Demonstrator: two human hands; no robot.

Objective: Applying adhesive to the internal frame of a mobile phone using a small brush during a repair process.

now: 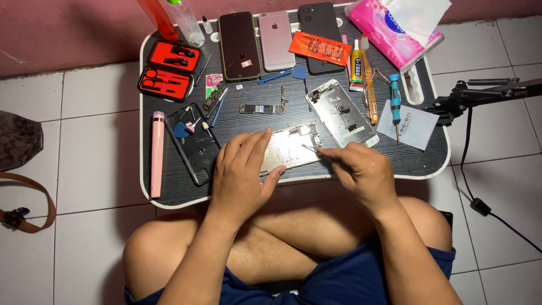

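My left hand (243, 172) lies flat on the near left end of an opened phone housing (293, 148), steadying it on the small dark table (406, 164). My right hand (361, 169) pinches thin metal tweezers (311, 149) whose tips touch the inside of that housing. A second opened phone frame (341, 113) lies just behind it, tilted. A loose logic board (262, 108) rests behind my left hand.
A black tray with small parts (195, 144) and a pink tube (157, 152) sit at left. At the back are two red tool cases (169, 68), three phones (276, 39), an orange pack, a glue tube (357, 65), a blue screwdriver (395, 100) and pink tissues (389, 31). A black stand arm (480, 93) reaches in from the right.
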